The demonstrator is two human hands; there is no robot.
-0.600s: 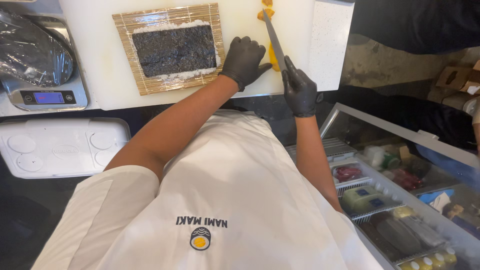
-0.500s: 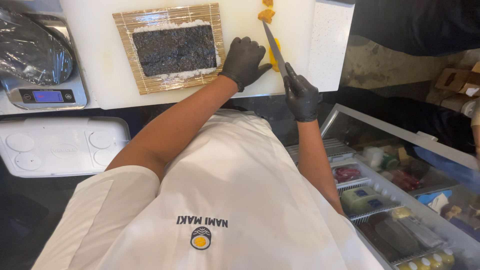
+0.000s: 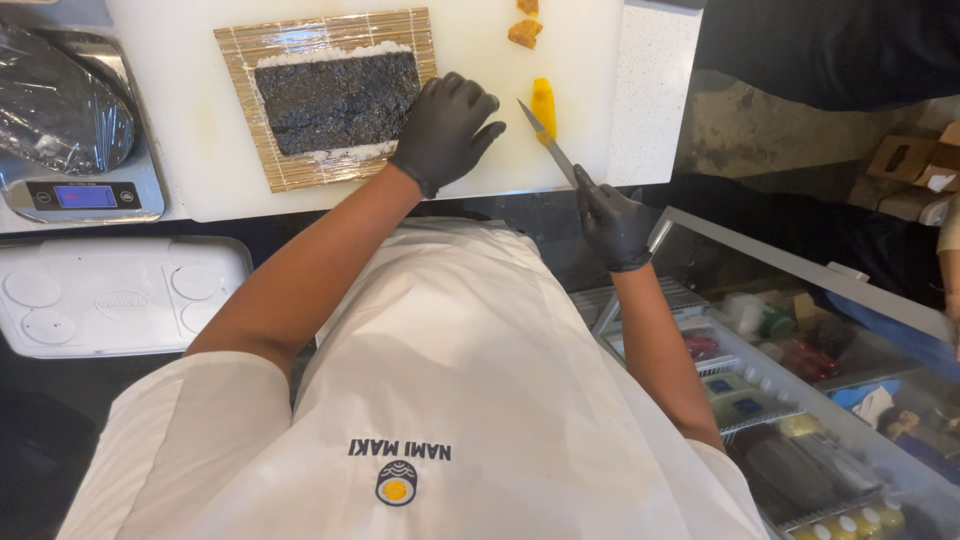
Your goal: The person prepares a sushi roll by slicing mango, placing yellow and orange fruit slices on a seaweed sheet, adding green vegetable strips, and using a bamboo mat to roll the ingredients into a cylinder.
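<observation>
While the person is leaning over the desk (image 3: 640,120), both hands are wearing thin black gloves with a dull, slightly wrinkled skin. The left hand (image 3: 445,130) is resting open, fingers spread, on the white cutting board (image 3: 470,40), its fingertips just beside the near right corner of the bamboo mat (image 3: 270,160). The mat is made of pale thin slats running side to side, and on it is lying a dark, rough rectangular sheet of seaweed (image 3: 335,98) with a fringe of white rice (image 3: 350,152) showing along its long edges. The right hand (image 3: 612,220) is closing around the handle of a knife (image 3: 548,148); the handle is hidden inside the fist. The blade is narrow, grey and smooth, its long axis running diagonally, with the tip pointing up and to the left, away from the person's body, over the board. Just beside the tip is lying a smooth yellow strip of food (image 3: 543,103), standing lengthwise away from the person. Two smaller orange, crumbly pieces (image 3: 524,32) are sitting further up the board, the top one cut off by the picture's edge. At the left a steel scale (image 3: 85,190) is carrying something wrapped in crinkled clear film (image 3: 55,105), too blurred to make out. Below it is sitting a white plastic lid (image 3: 110,295). At the right a glass-topped cooler (image 3: 800,350) is holding tubs whose contents are hard to tell.
</observation>
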